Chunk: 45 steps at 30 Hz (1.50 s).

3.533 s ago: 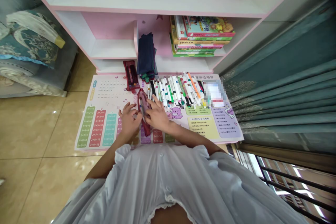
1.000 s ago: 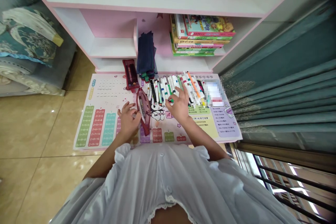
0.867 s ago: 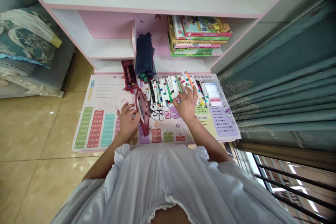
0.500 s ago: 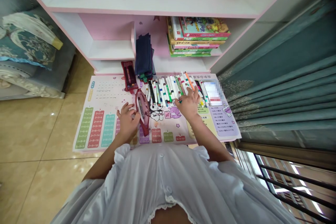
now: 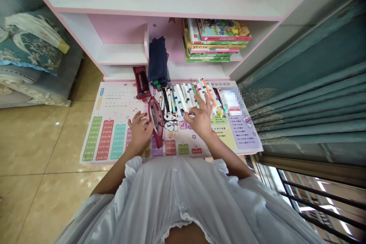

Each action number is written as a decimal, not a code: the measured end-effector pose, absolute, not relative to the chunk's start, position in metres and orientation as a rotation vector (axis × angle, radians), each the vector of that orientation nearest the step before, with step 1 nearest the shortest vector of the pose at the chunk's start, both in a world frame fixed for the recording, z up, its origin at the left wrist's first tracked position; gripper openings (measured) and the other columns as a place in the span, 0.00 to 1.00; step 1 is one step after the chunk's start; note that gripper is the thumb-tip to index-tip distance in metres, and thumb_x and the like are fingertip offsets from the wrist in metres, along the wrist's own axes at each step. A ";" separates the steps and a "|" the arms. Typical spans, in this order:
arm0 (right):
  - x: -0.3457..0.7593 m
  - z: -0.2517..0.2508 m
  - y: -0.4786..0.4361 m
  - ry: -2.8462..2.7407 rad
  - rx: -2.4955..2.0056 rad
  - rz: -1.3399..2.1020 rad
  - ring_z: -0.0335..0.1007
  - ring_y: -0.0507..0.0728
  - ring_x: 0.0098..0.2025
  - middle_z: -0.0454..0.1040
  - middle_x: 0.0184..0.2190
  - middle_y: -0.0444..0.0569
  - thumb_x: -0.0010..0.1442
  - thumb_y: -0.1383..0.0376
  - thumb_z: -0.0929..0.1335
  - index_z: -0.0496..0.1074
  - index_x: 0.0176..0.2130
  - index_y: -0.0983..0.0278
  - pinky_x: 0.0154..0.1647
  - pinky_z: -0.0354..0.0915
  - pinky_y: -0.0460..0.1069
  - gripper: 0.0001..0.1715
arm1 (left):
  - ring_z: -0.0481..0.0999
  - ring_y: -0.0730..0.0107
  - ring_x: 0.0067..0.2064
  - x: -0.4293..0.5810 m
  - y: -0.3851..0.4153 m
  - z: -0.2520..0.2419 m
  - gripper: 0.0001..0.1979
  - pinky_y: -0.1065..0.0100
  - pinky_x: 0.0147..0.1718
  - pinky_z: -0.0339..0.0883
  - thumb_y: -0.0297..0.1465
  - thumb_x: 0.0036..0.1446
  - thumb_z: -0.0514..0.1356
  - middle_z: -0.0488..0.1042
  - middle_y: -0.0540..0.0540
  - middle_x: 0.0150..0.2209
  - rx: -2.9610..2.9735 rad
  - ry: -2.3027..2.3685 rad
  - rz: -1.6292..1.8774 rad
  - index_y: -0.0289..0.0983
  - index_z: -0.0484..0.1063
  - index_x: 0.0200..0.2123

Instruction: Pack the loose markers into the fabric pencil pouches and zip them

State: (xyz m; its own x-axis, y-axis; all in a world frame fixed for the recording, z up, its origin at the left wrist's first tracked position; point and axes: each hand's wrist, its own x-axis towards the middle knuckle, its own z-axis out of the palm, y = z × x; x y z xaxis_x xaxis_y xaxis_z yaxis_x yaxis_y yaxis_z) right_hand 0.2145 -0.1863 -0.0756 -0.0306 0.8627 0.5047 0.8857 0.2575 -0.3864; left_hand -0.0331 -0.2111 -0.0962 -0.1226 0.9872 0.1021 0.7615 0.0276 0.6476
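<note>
The red mesh pencil case (image 5: 160,131) lies with its zipped mouth spread apart, and a dark pen shows inside. My left hand (image 5: 140,131) pinches its left edge between thumb and fingers. To the right, my right hand (image 5: 200,119) has thumb and forefinger closed on the lower end of a white marker (image 5: 180,97), with the other fingers spread. That marker sits slightly above a row of many markers (image 5: 171,103), mostly white with coloured bands. An orange marker (image 5: 208,92) lies slanted across the row.
Another red pencil case (image 5: 142,84) with pens inside lies behind. Dark blue mesh pouches (image 5: 157,59) are stacked near a shelf divider. A book pile (image 5: 217,42) stands on the shelf. A phone-like device (image 5: 232,101) lies right, on the printed desk mat (image 5: 114,103).
My right hand has moved left along the row and now pinches a white marker, which has risen a little. My left hand stays at the pencil case's edge.
</note>
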 end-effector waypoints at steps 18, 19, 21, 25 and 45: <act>0.130 -0.067 -0.208 -2.299 -1.454 0.335 0.44 0.72 0.70 0.65 0.62 0.55 0.53 0.66 0.68 0.78 0.25 0.64 0.64 0.50 0.66 0.09 | 0.62 0.49 0.64 -0.034 -0.214 -0.094 0.11 0.37 0.62 0.43 0.33 0.54 0.55 0.75 0.44 0.53 1.812 1.947 0.812 0.39 0.68 0.20; 0.128 -0.067 -0.206 -2.315 -1.471 0.347 0.44 0.73 0.69 0.65 0.62 0.55 0.54 0.65 0.68 0.78 0.27 0.64 0.64 0.49 0.66 0.09 | 0.62 0.49 0.64 -0.034 -0.214 -0.094 0.11 0.37 0.62 0.43 0.33 0.54 0.55 0.75 0.43 0.52 1.813 1.949 0.808 0.39 0.68 0.20; 0.124 -0.069 -0.204 -2.341 -1.500 0.369 0.44 0.73 0.69 0.64 0.62 0.57 0.54 0.64 0.68 0.79 0.29 0.65 0.65 0.49 0.66 0.09 | 0.62 0.49 0.64 -0.034 -0.214 -0.092 0.11 0.36 0.62 0.43 0.33 0.54 0.55 0.75 0.43 0.52 1.810 1.954 0.799 0.39 0.68 0.21; 0.120 -0.072 -0.204 -2.355 -1.517 0.359 0.44 0.74 0.69 0.64 0.62 0.58 0.54 0.62 0.70 0.80 0.33 0.66 0.64 0.51 0.65 0.11 | 0.62 0.50 0.64 -0.034 -0.214 -0.091 0.11 0.37 0.62 0.44 0.33 0.53 0.55 0.75 0.43 0.52 1.802 1.963 0.786 0.39 0.68 0.21; 0.161 -0.077 -0.180 -2.030 -1.641 0.090 0.48 0.70 0.68 0.67 0.58 0.55 0.61 0.58 0.66 0.76 0.33 0.63 0.63 0.54 0.67 0.13 | 0.62 0.50 0.64 -0.036 -0.213 -0.095 0.11 0.37 0.62 0.42 0.33 0.53 0.56 0.75 0.44 0.52 1.766 1.943 0.830 0.39 0.68 0.20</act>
